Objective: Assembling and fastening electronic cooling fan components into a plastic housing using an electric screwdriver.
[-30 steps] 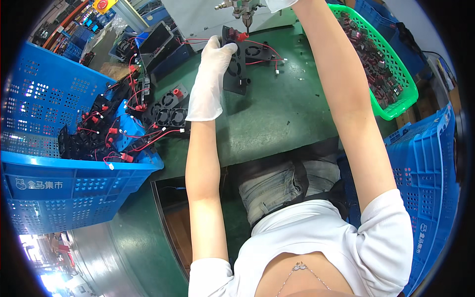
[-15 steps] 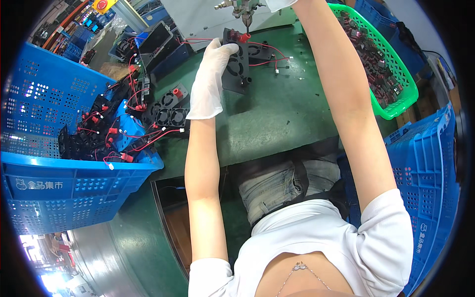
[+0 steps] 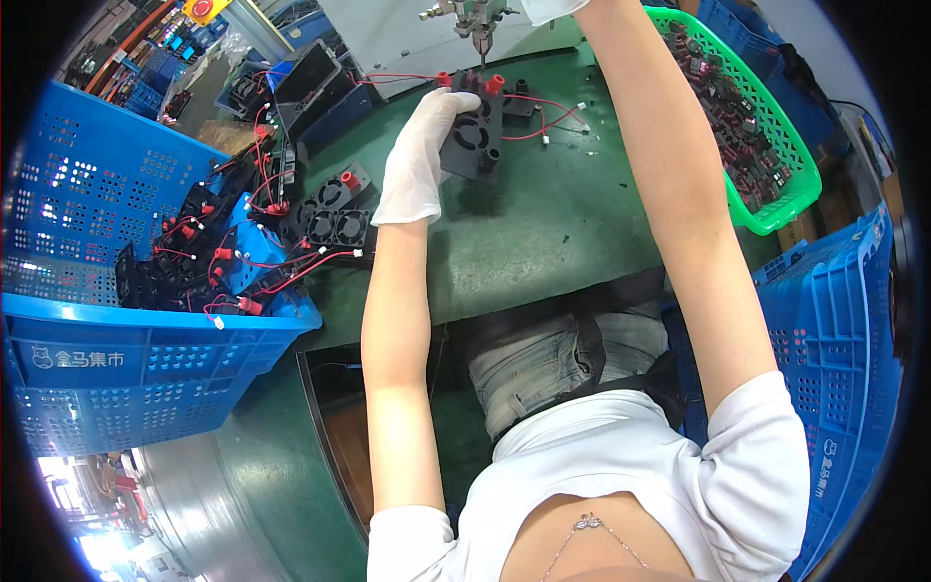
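My left hand [image 3: 427,145], in a thin white glove, is closed on the edge of a black fan panel [image 3: 473,141]. The panel is tilted up off the bench, with red round parts at its far end and red wires trailing from it. Right above that end hangs the metal tip of a screwdriving machine [image 3: 482,39]; I cannot tell whether they touch. My right hand [image 3: 549,8], also gloved, is cut off by the top edge beside the machine, its fingers out of sight. Other fan panels [image 3: 335,225] lie on the bench left of my left forearm.
A blue crate [image 3: 145,320] full of wired black parts stands at the left. On the right, a green basket [image 3: 800,194] holds many small dark red and black pieces, with another blue crate [image 3: 824,330] below it. The green bench [image 3: 543,233] carries small dark bits.
My left hand has shifted the fan panel slightly to the right and turned it. A second red part shows at its far end now. My right arm has barely moved.
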Motion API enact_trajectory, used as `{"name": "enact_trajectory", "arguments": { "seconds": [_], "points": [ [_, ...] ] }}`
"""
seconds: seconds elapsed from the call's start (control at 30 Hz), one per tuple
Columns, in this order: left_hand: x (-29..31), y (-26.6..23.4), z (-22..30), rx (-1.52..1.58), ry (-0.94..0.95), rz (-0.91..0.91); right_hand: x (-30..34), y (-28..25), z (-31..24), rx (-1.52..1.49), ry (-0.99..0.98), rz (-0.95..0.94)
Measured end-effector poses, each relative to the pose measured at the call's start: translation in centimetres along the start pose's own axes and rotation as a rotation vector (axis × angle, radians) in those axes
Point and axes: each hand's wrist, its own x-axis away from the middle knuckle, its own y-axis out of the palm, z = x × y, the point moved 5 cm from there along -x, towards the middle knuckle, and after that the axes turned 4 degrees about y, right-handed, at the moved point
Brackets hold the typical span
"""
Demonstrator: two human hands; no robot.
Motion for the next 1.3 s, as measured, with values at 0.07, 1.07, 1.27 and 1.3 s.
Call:
{"name": "enact_trajectory", "arguments": {
  "seconds": [0.07,1.07,1.27,1.3],
  "points": [
    [0.9,0.6,0.3,0.078,-0.044,-0.023,-0.2,0.1,0.2,0.017,0.014,0.008],
    [2.8,1.5,1.2,0.392,0.005,-0.107,-0.9,0.3,1.6,0.064,-0.024,-0.182],
    [3.3,1.8,1.4,0.384,-0.03,-0.088,-0.5,0.2,1.4,0.073,-0.033,-0.159],
    [3.1,1.9,1.3,0.351,-0.045,-0.063,-0.6,0.1,1.3,0.075,-0.032,-0.156]
  ]
}}
